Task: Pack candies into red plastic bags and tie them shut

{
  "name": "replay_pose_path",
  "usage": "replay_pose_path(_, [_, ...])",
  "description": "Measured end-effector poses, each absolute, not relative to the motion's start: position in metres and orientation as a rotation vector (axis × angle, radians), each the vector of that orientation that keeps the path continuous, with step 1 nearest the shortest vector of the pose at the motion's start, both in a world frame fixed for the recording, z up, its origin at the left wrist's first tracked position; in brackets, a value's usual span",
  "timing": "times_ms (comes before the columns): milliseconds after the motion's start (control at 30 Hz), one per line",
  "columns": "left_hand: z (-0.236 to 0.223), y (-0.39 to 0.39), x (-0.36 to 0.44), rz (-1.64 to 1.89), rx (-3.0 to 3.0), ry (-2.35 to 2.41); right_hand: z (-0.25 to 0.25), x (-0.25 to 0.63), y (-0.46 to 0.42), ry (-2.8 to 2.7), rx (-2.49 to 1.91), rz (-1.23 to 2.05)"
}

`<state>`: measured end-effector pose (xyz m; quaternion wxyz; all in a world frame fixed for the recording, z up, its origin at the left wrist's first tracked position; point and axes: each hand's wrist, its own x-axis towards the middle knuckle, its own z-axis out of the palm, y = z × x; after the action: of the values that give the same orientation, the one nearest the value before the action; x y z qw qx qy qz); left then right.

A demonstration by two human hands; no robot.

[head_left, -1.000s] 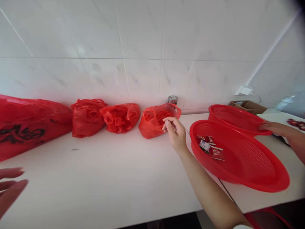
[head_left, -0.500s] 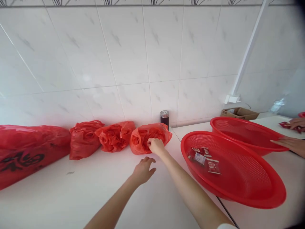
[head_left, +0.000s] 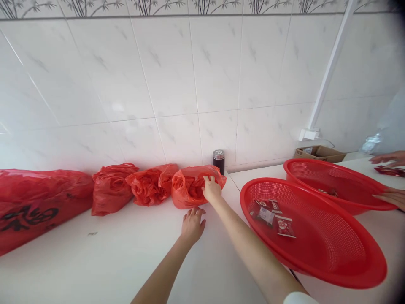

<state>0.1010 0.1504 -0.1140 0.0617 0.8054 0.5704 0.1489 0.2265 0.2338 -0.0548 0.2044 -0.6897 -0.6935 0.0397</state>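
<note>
My right hand reaches into the mouth of a small red plastic bag that lies against the tiled wall; its fingertips are inside the bag and hidden. My left hand rests on the white counter just in front of that bag, fingers stretched out and holding nothing. To the right, a large red mesh basket holds three small red packets.
Two more small red bags and a big printed red bag line the wall to the left. A dark jar stands behind the bag. A second red basket, a cardboard box and another person's hands are at the right.
My right hand has pushed further into the red bag's opening. My left hand has moved forward on the counter, closer to the bag. The other person's hand has lifted off the far basket.
</note>
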Motion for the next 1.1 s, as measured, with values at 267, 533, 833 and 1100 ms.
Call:
replay_pose_path(267, [-0.116, 0.150, 0.103, 0.513, 2.447, 1.666, -0.053, 0.234, 0.248, -2.007, -1.918, 0.167])
replay_pose_path(533, [-0.120, 0.153, 0.102, 0.555, 2.393, 1.687, -0.054, 0.226, 0.245, -2.040, -1.913, 0.144])
replay_pose_path(833, [-0.114, 0.165, 0.084, 0.584, 2.395, 1.625, -0.015, 0.232, 0.235, -2.027, -1.685, 0.350])
replay_pose_path(1100, [-0.102, 0.183, 0.085, 0.693, 2.400, 1.552, 0.016, 0.245, 0.244, -2.015, -1.353, 0.702])
